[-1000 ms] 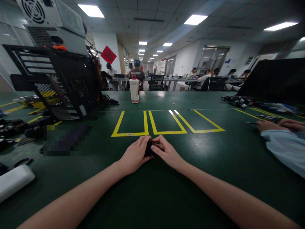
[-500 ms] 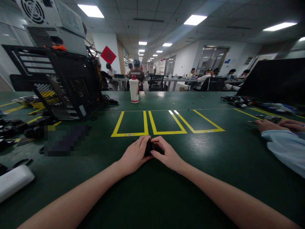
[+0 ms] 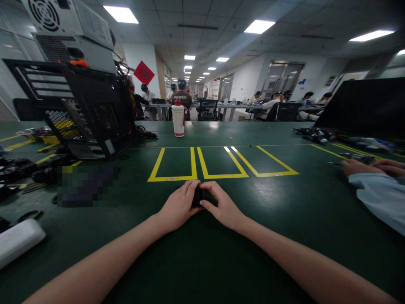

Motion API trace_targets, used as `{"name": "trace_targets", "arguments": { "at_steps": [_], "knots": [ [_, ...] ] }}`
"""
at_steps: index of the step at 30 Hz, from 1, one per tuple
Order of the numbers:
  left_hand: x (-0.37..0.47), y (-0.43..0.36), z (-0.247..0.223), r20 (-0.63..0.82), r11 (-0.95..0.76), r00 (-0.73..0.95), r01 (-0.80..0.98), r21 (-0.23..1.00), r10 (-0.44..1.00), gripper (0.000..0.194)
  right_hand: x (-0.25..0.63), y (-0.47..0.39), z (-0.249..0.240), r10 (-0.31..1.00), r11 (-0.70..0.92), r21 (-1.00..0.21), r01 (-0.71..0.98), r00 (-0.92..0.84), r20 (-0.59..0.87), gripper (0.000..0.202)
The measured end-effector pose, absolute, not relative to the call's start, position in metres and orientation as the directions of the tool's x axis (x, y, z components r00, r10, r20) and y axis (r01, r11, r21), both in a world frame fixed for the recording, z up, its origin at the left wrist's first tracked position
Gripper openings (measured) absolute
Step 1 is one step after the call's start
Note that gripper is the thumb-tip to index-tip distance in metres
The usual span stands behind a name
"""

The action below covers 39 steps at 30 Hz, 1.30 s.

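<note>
Between my two hands, just in front of the yellow tape outlines (image 3: 172, 178), is a small dark object (image 3: 196, 198), mostly covered by fingers. My left hand (image 3: 179, 204) wraps round its left side, fingers over the top and thumb below. On the right side, the thumb and index finger of my right hand (image 3: 223, 207) pinch the object's edge. Its exact shape is too dark to make out. Both forearms reach in from the bottom corners over the green table (image 3: 196, 261).
At the left stand a black computer case (image 3: 91, 109), dark cables (image 3: 47, 171) and a white object (image 3: 20, 240). A white bottle (image 3: 178, 122) is farther back. At the right, a person's hands (image 3: 360, 167) hold something beside a black screen (image 3: 363, 107).
My hands stay almost in place round the dark object; the right fingers have shifted very slightly. The other person's hands at the right have moved a little.
</note>
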<state>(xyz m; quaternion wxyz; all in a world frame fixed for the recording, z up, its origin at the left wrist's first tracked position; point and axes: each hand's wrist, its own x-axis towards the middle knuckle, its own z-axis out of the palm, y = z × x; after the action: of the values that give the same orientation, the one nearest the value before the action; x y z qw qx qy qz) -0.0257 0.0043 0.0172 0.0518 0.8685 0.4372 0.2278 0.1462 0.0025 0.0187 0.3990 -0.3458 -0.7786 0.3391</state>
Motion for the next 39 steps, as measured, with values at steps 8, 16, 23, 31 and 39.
{"name": "trace_targets", "arguments": {
  "at_steps": [8, 16, 23, 31, 39],
  "knots": [
    [-0.027, 0.005, 0.017, 0.332, -0.602, 0.509, 0.736, 0.310, 0.794, 0.063, 0.147, 0.000, 0.019, 0.800, 0.560, -0.775, 0.294, -0.434, 0.413, 0.025],
    [-0.029, 0.009, 0.014, 0.343, -0.580, 0.482, 0.757, 0.300, 0.806, 0.061, 0.146, 0.003, 0.016, 0.823, 0.543, -0.755, 0.367, -0.412, 0.392, 0.031],
    [-0.026, 0.010, 0.012, 0.366, -0.588, 0.481, 0.759, 0.281, 0.797, 0.062, 0.147, 0.012, 0.004, 0.885, 0.465, -0.712, 0.526, -0.268, 0.379, 0.034],
    [-0.031, 0.016, 0.011, 0.313, -0.520, 0.425, 0.778, 0.353, 0.849, 0.057, 0.147, 0.012, 0.000, 0.868, 0.492, -0.667, 0.560, -0.369, 0.331, 0.044],
    [-0.037, 0.025, 0.009, 0.228, -0.420, 0.354, 0.798, 0.432, 0.907, 0.054, 0.150, 0.020, -0.002, 0.882, 0.469, -0.649, 0.599, -0.350, 0.315, 0.038]
  ]
}}
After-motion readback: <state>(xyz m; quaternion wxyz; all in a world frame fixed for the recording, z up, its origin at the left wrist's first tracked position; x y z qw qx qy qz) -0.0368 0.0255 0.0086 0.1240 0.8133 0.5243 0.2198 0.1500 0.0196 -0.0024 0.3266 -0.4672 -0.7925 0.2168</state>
